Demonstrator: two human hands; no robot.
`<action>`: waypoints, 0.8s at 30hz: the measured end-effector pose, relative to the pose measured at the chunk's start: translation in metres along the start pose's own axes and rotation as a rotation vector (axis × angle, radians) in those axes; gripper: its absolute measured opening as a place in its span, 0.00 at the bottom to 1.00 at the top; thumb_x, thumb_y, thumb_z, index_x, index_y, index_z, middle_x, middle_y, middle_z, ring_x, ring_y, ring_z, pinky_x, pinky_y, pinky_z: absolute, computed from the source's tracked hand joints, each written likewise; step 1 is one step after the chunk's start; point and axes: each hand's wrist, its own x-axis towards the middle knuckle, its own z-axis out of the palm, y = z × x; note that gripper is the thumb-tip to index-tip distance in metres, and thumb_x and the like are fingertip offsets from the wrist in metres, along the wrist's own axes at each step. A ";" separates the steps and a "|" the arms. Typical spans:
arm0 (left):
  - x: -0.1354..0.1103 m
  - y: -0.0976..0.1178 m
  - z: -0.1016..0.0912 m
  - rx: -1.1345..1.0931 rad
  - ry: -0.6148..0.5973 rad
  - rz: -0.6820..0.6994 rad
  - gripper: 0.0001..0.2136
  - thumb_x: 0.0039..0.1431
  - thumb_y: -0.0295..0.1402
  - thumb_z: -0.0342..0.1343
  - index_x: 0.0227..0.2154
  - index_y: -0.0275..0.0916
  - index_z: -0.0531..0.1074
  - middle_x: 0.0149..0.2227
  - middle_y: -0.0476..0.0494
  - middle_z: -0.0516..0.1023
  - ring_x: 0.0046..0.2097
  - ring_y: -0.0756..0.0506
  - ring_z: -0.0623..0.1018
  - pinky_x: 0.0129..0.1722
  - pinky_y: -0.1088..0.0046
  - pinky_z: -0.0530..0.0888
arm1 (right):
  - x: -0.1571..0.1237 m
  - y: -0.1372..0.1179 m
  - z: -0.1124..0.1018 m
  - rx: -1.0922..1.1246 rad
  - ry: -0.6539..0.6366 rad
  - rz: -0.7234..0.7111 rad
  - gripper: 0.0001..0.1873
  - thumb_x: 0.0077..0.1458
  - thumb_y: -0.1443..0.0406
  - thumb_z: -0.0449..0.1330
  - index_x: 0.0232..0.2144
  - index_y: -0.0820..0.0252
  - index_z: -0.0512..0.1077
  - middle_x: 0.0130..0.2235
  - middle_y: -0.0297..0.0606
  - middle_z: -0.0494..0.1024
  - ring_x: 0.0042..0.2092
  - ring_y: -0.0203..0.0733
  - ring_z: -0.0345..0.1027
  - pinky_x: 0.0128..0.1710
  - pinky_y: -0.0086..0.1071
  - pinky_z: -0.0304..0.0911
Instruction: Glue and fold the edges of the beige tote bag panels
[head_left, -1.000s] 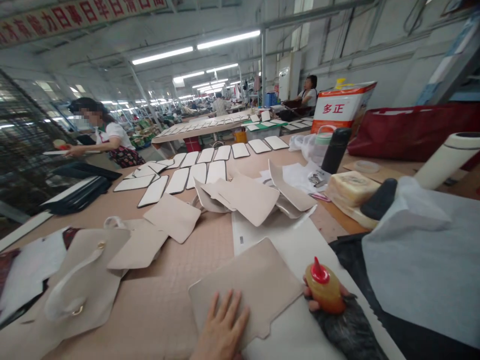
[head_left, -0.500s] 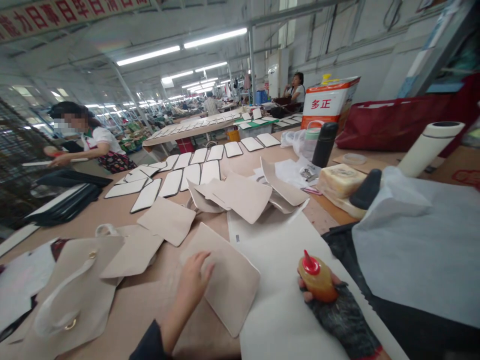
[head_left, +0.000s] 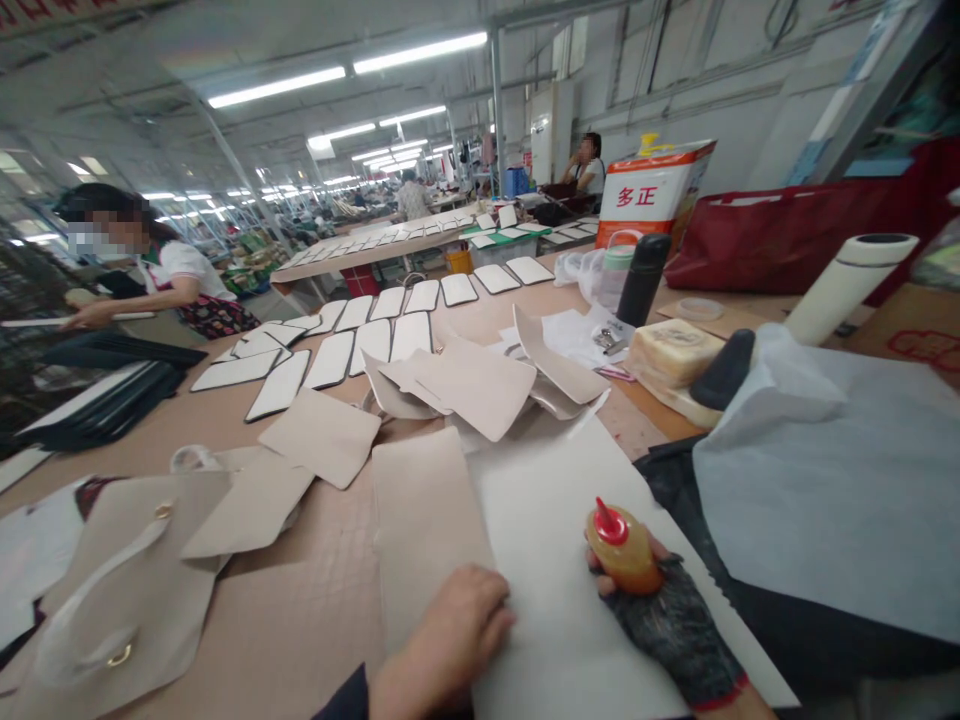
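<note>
Where the beige panel (head_left: 424,500) lay slanted, it now lies straight under the curled left hand (head_left: 450,630); the gloved right hand (head_left: 664,615) still grips the glue bottle (head_left: 622,550).

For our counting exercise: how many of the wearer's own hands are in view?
2: the left hand rests on a beige panel; the gloved right hand holds the red-capped bottle.
</note>
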 end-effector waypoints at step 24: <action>0.057 -0.028 -0.011 0.328 0.181 -0.697 0.17 0.55 0.42 0.43 0.40 0.34 0.63 0.41 0.35 0.74 0.41 0.39 0.75 0.37 0.67 0.68 | -0.009 -0.001 0.009 0.051 0.114 0.003 0.16 0.41 0.61 0.66 0.35 0.59 0.72 0.32 0.39 0.78 0.31 0.45 0.70 0.22 0.34 0.65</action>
